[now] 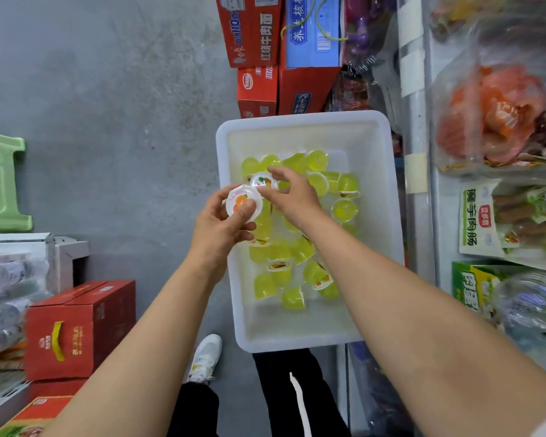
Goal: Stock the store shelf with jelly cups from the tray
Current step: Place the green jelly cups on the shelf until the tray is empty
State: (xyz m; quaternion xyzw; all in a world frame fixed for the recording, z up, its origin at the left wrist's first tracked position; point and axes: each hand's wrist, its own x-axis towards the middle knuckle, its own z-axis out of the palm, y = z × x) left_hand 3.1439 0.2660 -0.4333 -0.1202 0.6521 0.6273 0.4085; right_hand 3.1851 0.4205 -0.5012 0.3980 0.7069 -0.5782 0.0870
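A white plastic tray (388, 197) sits on the floor in front of me, holding several yellow-green jelly cups (344, 209). My left hand (218, 228) grips a jelly cup (243, 205) with a white lid showing an orange fruit picture, held above the tray's left rim. Beside it, my right hand (292, 192) pinches a second jelly cup (263, 182) by its lid edge, right next to the first cup. The store shelf (423, 171) runs along the right side, stocked with bagged snacks.
Red and blue cartons (278, 52) are stacked beyond the tray. More red cartons (79, 329) stand at lower left beside wrapped bottles (7, 298). A green stool (0, 181) is at the left. My legs and a white shoe (205, 357) are below the tray.
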